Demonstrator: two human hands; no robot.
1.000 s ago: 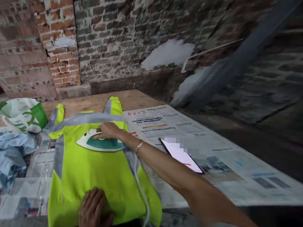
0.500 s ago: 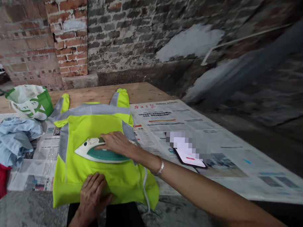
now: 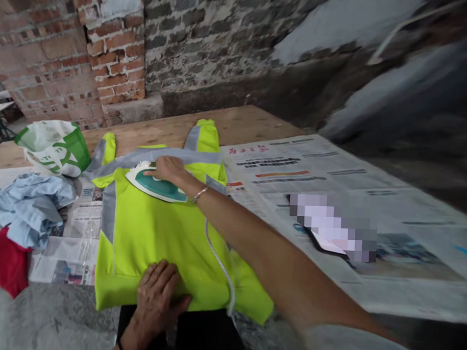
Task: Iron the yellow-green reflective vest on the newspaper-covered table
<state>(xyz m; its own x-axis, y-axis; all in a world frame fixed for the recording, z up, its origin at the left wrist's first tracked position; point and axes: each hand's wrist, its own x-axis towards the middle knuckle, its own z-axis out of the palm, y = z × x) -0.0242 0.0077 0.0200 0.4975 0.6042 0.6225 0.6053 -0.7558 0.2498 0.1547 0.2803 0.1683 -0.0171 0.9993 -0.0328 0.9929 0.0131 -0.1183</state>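
The left hand (image 3: pixel 158 295) presses flat, fingers spread, on the near hem of the vest (image 3: pixel 158 233), soft and likely to slip on the table's newspaper (image 3: pixel 295 172). Farther off, the right hand (image 3: pixel 168 167) grips the iron (image 3: pixel 154 185), probably heavy, by its top handle near the collar.

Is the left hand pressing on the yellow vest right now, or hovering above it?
Touching. The head view shows the left hand lying flat, fingers spread, on the near hem of the yellow vest, with no gap.
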